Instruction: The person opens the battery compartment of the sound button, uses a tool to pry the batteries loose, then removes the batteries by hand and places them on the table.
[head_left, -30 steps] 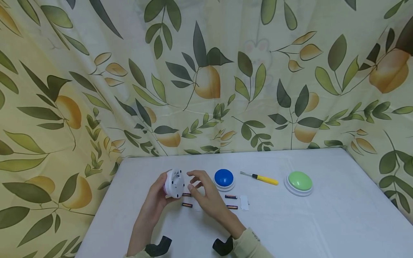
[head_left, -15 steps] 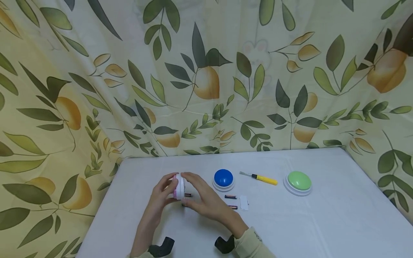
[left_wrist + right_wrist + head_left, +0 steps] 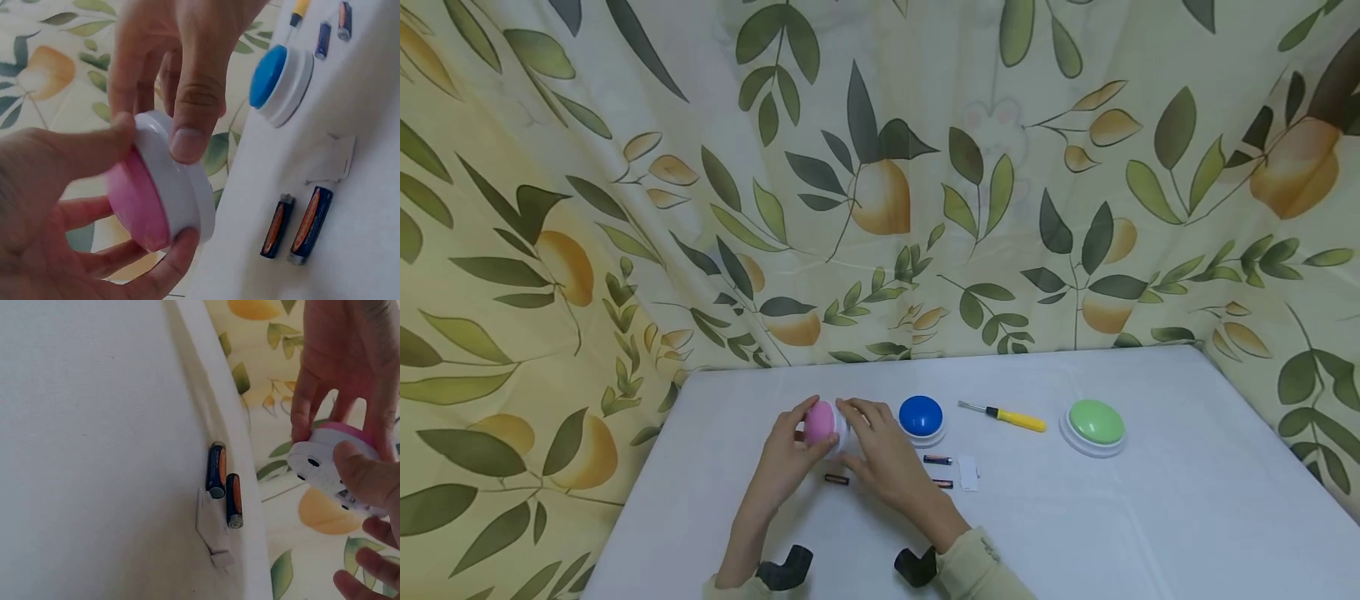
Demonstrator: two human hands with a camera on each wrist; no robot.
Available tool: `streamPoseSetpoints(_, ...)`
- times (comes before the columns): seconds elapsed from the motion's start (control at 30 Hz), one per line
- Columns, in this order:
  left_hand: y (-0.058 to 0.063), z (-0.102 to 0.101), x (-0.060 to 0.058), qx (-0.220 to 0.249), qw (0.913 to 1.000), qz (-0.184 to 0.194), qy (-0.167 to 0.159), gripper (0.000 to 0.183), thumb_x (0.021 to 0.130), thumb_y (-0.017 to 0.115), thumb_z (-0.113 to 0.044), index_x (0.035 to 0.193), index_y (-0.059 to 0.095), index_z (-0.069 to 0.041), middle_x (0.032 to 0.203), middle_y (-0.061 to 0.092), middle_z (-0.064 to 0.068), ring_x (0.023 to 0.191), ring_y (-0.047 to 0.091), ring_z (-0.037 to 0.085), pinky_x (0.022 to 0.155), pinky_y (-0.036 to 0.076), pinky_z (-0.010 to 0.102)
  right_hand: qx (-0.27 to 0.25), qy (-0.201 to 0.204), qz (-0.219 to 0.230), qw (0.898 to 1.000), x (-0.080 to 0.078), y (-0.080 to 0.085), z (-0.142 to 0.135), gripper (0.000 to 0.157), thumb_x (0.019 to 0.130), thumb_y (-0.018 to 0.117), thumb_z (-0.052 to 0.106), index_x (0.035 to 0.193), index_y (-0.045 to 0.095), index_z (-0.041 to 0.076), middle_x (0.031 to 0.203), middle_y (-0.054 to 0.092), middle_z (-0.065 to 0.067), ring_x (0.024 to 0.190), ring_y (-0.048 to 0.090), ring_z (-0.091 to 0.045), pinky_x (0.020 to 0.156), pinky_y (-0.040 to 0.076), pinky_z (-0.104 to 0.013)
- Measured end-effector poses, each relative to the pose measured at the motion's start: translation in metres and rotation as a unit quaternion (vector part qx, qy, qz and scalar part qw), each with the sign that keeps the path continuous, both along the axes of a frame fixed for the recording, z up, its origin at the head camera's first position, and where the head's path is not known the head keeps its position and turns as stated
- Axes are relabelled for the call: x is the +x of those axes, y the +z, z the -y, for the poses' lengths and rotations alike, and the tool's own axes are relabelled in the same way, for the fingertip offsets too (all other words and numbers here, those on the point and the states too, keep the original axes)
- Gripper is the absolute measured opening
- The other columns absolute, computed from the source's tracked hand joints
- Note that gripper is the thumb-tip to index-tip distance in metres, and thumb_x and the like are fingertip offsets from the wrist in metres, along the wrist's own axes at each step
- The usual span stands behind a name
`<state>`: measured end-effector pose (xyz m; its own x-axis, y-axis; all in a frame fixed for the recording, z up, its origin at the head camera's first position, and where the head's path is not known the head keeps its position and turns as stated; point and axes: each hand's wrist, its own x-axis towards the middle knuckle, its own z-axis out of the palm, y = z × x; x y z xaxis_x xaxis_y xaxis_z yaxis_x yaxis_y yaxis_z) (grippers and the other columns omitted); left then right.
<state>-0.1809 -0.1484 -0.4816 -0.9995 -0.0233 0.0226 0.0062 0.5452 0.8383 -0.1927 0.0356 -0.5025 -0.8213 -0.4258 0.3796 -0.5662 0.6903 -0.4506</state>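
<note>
The pink light is held above the left half of the desk, toward the far edge, gripped by the curled left hand. The right hand is part-curled, its thumb pressed to the white base; whether its fingers grip cannot be told. The blue light is seen just beside it.

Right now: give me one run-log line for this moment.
left hand: grips pink button | right hand: touches white base | table: batteries, screwdriver, blue button, green button
</note>
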Motion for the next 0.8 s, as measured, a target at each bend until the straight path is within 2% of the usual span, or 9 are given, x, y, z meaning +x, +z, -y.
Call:
streamPoseSetpoints(0.17, -0.001, -0.001, -0.009, -0.043, 0.9982, -0.033, -0.026, 0.072, 0.089, 0.081, -0.003, 0.153, 0.049, -0.007, 0.135, 0.058, 0.023, 0.108, 0.061, 0.028, 0.083, 0.061, 0.036, 0.035, -0.058, -0.001, 0.998, -0.008, 0.002, 0.004, 0.076, 0.087, 0.085, 0.037, 0.153, 0.051, 0.018, 0.144, 0.058, -0.007, 0.139, 0.049, -0.028, 0.111, 0.052, -0.045)
streamPoseSetpoints(0.33, -0.008, 0.002, -0.020, -0.072, 0.9946, -0.063, -0.042, 0.074, 0.084, 0.071, 0.017, 0.151, 0.052, -0.005, 0.133, 0.059, 0.024, 0.109, 0.063, 0.030, 0.085, 0.061, 0.036, 0.066, -0.072, -0.003, 0.995, -0.017, 0.002, 0.006, 0.073, 0.088, 0.084, 0.035, 0.150, 0.053, 0.012, 0.138, 0.061, -0.011, 0.134, 0.052, -0.030, 0.106, 0.056, -0.044)
streamPoseSetpoints(0.43, -0.013, 0.002, -0.026, -0.081, 0.9930, -0.075, -0.042, 0.072, 0.083, 0.068, 0.021, 0.149, 0.054, -0.005, 0.130, 0.060, 0.025, 0.108, 0.066, 0.031, 0.086, 0.062, 0.038, 0.082, -0.071, -0.003, 0.994, -0.022, 0.001, 0.008, 0.071, 0.089, 0.083, 0.033, 0.149, 0.054, 0.008, 0.137, 0.063, -0.014, 0.132, 0.054, -0.031, 0.104, 0.057, -0.044)
streamPoseSetpoints(0.6, -0.024, 0.001, -0.037, -0.079, 0.9931, -0.077, -0.040, 0.071, 0.083, 0.072, 0.018, 0.148, 0.057, -0.005, 0.129, 0.061, 0.025, 0.106, 0.067, 0.031, 0.089, 0.062, 0.040, 0.100, -0.084, 0.023, 0.991, -0.028, 0.000, 0.012, 0.070, 0.088, 0.085, 0.033, 0.145, 0.057, 0.003, 0.135, 0.064, -0.017, 0.127, 0.057, -0.033, 0.101, 0.058, -0.044)
streamPoseSetpoints(0.8, -0.036, -0.001, -0.046, -0.082, 0.9918, -0.085, -0.049, 0.069, 0.082, 0.072, 0.019, 0.146, 0.058, -0.003, 0.126, 0.062, 0.025, 0.103, 0.068, 0.031, 0.087, 0.062, 0.041, 0.124, -0.111, 0.028, 0.986, -0.036, -0.005, 0.019, 0.059, 0.090, 0.084, 0.032, 0.134, 0.063, 0.000, 0.123, 0.068, -0.019, 0.114, 0.059, -0.033, 0.091, 0.060, -0.044)
